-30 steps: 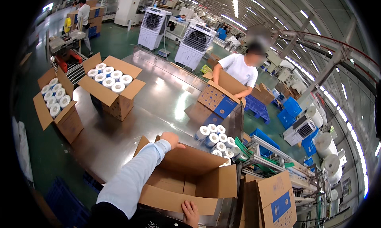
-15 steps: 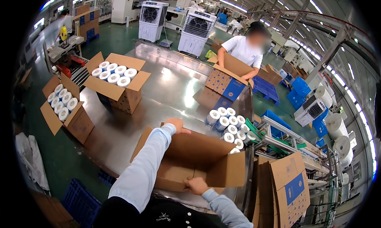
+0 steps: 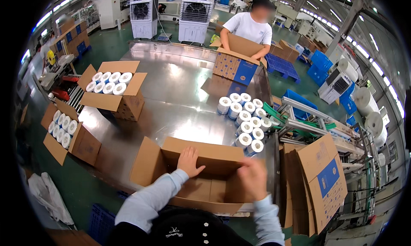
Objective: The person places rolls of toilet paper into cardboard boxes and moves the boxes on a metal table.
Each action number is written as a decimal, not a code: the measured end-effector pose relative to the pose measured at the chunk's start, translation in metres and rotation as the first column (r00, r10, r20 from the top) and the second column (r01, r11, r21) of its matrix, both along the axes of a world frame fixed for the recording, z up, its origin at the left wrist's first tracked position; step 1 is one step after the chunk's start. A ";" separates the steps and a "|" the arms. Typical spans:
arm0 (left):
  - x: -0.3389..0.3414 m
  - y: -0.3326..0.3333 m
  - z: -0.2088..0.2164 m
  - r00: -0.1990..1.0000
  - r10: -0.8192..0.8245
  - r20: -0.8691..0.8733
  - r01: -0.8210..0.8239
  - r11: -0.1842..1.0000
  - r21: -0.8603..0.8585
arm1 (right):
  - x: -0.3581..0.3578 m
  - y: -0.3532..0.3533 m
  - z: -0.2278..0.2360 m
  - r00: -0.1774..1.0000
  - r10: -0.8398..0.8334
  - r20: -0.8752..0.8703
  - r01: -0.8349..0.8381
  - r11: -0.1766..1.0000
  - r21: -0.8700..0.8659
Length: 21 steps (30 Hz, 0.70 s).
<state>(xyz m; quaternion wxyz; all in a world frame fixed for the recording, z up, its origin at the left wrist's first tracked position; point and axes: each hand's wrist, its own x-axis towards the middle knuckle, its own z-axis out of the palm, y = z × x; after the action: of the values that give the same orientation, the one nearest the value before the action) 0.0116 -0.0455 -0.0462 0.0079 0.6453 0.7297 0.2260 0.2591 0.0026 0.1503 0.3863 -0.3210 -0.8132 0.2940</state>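
Open box (image 3: 209, 150) at near edge of tabletop (image 3: 171, 102), in front of person's body; white rolls (image 3: 244, 116) stand just beyond its back right corner. Left hand (image 3: 189, 162) reaches forward over box, back of hand up, fingers released, thumb spread; contact with back wall unclear. Right hand (image 3: 253, 177) at box's right end, motion-blurred; cannot tell whether its fingers grasp. Left forearm hides box's near left part; right hand covers part of right end.
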 end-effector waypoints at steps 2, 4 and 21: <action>-0.002 -0.017 0.006 0.997 -0.016 -0.069 0.011 0.997 -0.075 | 0.012 0.023 0.028 0.971 -0.135 -0.195 0.154 0.984 0.090; 0.003 -0.012 0.006 0.996 0.036 -0.084 -0.043 0.995 -0.085 | 0.013 0.026 0.061 0.899 -0.169 -0.404 0.258 0.950 0.177; 0.000 -0.031 -0.008 0.979 0.083 -0.185 -0.084 0.996 0.000 | -0.045 0.081 -0.210 0.783 -0.285 0.553 0.038 0.909 0.415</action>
<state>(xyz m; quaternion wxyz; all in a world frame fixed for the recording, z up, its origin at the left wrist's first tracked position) 0.0118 -0.0764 -0.0542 -0.0667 0.6322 0.7547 0.1623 0.2139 0.0841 -0.0597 0.1866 -0.3857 -0.9033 -0.0224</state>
